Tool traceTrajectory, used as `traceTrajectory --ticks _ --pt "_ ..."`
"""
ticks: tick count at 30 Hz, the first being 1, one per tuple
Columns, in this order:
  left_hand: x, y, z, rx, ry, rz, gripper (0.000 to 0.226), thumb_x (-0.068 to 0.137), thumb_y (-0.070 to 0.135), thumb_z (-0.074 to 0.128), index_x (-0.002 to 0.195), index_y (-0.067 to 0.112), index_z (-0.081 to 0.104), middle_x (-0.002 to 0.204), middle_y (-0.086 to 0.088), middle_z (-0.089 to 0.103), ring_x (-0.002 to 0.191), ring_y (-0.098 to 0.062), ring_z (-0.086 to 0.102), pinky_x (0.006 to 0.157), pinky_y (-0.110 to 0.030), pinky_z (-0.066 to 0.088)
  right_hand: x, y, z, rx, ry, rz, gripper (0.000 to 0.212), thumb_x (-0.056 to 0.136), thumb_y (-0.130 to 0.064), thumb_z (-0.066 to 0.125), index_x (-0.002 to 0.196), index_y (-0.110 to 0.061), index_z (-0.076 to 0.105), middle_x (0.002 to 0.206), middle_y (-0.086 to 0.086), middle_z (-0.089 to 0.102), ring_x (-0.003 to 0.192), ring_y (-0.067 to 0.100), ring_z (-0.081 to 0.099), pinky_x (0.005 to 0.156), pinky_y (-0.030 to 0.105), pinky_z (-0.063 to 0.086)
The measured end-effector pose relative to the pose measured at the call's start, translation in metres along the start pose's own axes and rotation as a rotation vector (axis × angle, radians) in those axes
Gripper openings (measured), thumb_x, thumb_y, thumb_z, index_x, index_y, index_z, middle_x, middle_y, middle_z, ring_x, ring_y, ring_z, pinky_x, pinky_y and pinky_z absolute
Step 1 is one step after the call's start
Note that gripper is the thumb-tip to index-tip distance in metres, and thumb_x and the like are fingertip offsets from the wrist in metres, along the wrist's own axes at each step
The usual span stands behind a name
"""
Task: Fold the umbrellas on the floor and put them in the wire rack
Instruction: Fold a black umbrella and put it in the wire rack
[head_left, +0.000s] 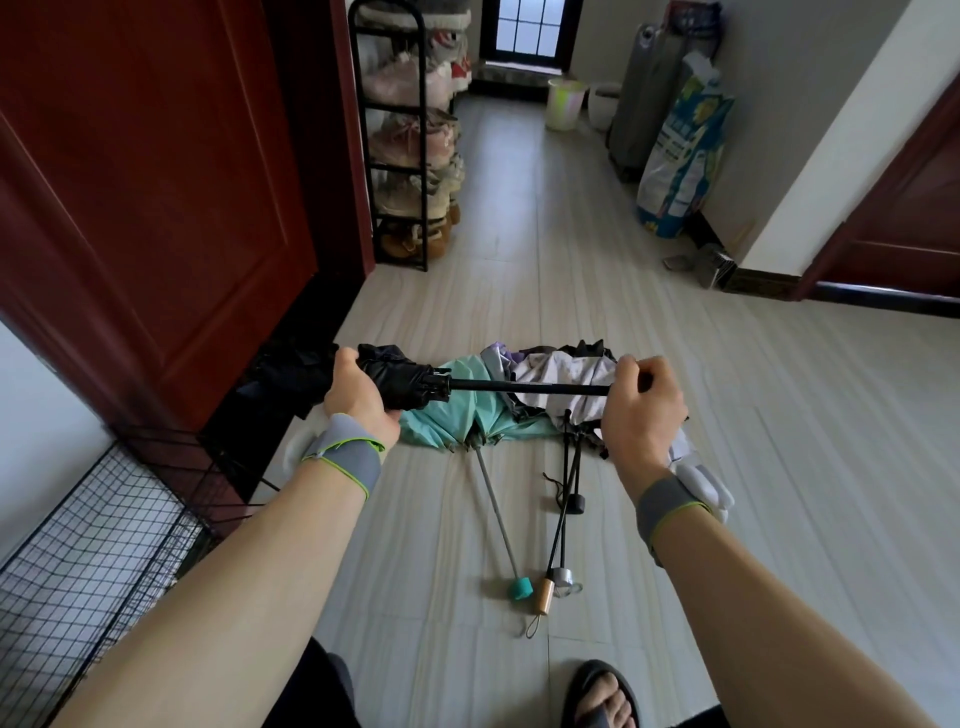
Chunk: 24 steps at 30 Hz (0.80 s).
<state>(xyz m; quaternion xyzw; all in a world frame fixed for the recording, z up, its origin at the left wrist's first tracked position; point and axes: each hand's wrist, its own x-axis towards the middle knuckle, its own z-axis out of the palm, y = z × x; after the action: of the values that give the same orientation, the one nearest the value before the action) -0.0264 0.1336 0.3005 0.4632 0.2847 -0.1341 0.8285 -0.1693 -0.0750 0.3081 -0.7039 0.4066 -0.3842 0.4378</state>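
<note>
Left grip (358, 395) clasps the canopy of a black umbrella (408, 387), right grip (641, 410) its handle end; mid-fold, the extended shaft (519, 386) likely needs pushing shut next.

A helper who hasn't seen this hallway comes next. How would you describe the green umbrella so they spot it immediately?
On the pale tiled floor, right of the dark red door, lies a heap of unfolded umbrellas. The green umbrella is at the heap's left. Only it has a mint canopy, a silver shaft and a teal handle; its neighbours' shafts are black.
</note>
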Motion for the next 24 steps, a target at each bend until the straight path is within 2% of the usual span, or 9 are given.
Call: traceTrajectory --ticks 2,4,7,10,13,15,19,22,24 --pt "-0.001 -0.001 0.001 0.017 0.015 0.004 0.023 0.091 0.039 0.061 0.100 0.018 0.062 0.110 -0.006 0.070 0.100 -0.028 0.070 0.090 -0.045 0.058 -0.001 0.000 0.004 -0.095 -0.149 0.136 0.024 0.095 -0.026 0.050 0.078 -0.010 0.057 0.069 0.000 0.056 0.063 0.018 0.049 0.058 0.030 0.038" --pt "-0.005 -0.003 0.005 0.046 0.020 0.034 0.021 0.089 0.038 0.062 0.092 0.018 0.062 0.105 -0.005 0.070 0.096 -0.028 0.070 0.090 -0.046 0.058 0.002 0.007 0.009 -0.177 -0.336 0.338 0.029 0.087 -0.031 0.048 0.081 -0.006 0.062 0.080 0.009 0.064 0.068 0.026 0.053 0.057 0.030 0.038" --pt "-0.008 -0.003 0.007 0.047 0.027 0.058 0.020 0.084 0.038 0.065 0.087 0.019 0.062 0.106 -0.004 0.070 0.097 -0.029 0.069 0.091 -0.047 0.057 0.005 0.013 0.009 -0.175 -0.396 0.467 0.041 0.081 -0.032 0.048 0.099 -0.001 0.068 0.098 0.015 0.071 0.076 0.029 0.058 0.057 0.029 0.038" --pt "-0.011 -0.005 0.010 0.018 0.037 0.064 0.020 0.084 0.038 0.065 0.087 0.019 0.063 0.100 -0.004 0.071 0.087 -0.027 0.070 0.082 -0.042 0.058 0.001 0.008 0.010 -0.189 -0.355 0.392 0.035 0.084 -0.031 0.049 0.096 -0.003 0.066 0.091 0.011 0.068 0.074 0.029 0.058 0.060 0.030 0.040" --pt "-0.023 -0.020 0.018 0.025 -0.033 0.008 0.022 0.085 0.038 0.064 0.088 0.016 0.065 0.091 -0.004 0.073 0.076 -0.023 0.071 0.068 -0.036 0.060 -0.031 -0.015 0.023 -0.038 -0.201 -0.049 0.016 0.096 -0.021 0.055 0.084 -0.012 0.058 0.069 -0.005 0.059 0.064 0.008 0.054 0.061 0.029 0.039" --pt "-0.026 -0.027 0.020 0.027 -0.102 -0.069 0.026 0.088 0.039 0.061 0.095 0.015 0.067 0.098 -0.007 0.075 0.077 -0.024 0.073 0.069 -0.037 0.062 -0.048 -0.026 0.030 0.064 -0.171 -0.181 0.019 0.098 -0.019 0.057 0.080 -0.019 0.053 0.065 -0.009 0.056 0.059 0.003 0.051 0.057 0.021 0.038" --pt "-0.027 -0.025 0.020 0.054 -0.027 -0.038 0.020 0.089 0.036 0.063 0.085 0.017 0.058 0.089 -0.004 0.067 0.082 -0.023 0.068 0.082 -0.040 0.060 -0.046 -0.015 0.031 0.055 -0.248 -0.035 0.020 0.101 -0.025 0.052 0.082 -0.019 0.052 0.068 -0.006 0.054 0.059 0.007 0.045 0.058 0.027 0.036" --pt "-0.032 -0.024 0.022 0.069 -0.020 0.006 0.022 0.081 0.041 0.067 0.083 0.020 0.062 0.091 -0.001 0.069 0.083 -0.022 0.069 0.076 -0.037 0.060 -0.043 -0.016 0.034 -0.008 -0.292 0.132 0.027 0.100 -0.026 0.046 0.079 -0.011 0.053 0.069 -0.002 0.052 0.064 0.017 0.046 0.054 0.029 0.036" --pt "-0.032 -0.026 0.022 0.067 -0.004 0.030 0.027 0.074 0.044 0.069 0.086 0.020 0.065 0.093 0.000 0.072 0.081 -0.022 0.070 0.067 -0.034 0.059 -0.040 -0.016 0.037 -0.060 -0.358 0.256 0.030 0.097 -0.025 0.046 0.080 -0.005 0.061 0.066 -0.001 0.056 0.064 0.021 0.047 0.053 0.030 0.034"
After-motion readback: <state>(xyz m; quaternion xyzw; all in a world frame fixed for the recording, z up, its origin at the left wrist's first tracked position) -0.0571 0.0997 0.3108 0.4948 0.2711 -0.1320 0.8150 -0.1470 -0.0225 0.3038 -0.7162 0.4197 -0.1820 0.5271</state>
